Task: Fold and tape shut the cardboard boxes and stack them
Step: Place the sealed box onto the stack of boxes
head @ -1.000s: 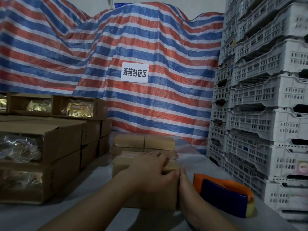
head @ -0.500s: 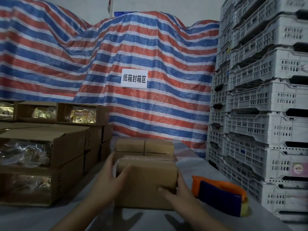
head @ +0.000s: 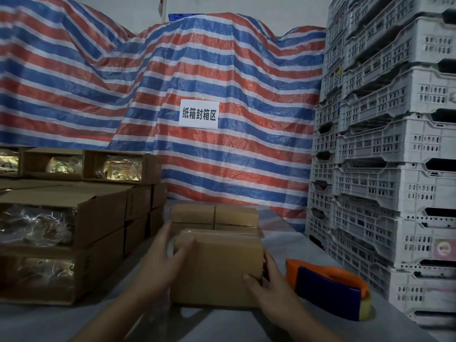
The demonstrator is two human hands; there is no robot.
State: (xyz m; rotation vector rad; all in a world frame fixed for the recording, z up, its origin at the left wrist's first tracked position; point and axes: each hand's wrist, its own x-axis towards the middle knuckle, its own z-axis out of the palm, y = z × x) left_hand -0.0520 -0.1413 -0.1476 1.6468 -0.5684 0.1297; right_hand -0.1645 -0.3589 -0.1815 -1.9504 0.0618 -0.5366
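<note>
Resting on the grey table (head: 291,240), a small closed cardboard box (head: 217,267) is gripped from both sides; the left hand (head: 162,257) is pressed against its left face, with the thumb laid over the upper left corner, while the right hand (head: 269,280) is clasped around its lower right edge, the thumb lying on the near face; a strip of clear tape is seen along the box's top seam; whether the box is lifted clear of the table cannot be told from this view; just behind it, four sealed boxes (head: 214,215) are stacked two wide and two high, and the held box is set close in front of them; to the right of the held box, an orange and blue tape dispenser (head: 330,290) is lying on the table, apart from the right hand; on the left, larger open cartons (head: 74,230) are piled in layers, with plastic-wrapped goods visible inside them; a red, white and blue striped tarpaulin (head: 148,82) is draped across the background, and a white paper sign (head: 199,114) with printed characters is fixed to it; at the right edge, white perforated plastic crates (head: 385,144) are stacked high beside the table
</note>
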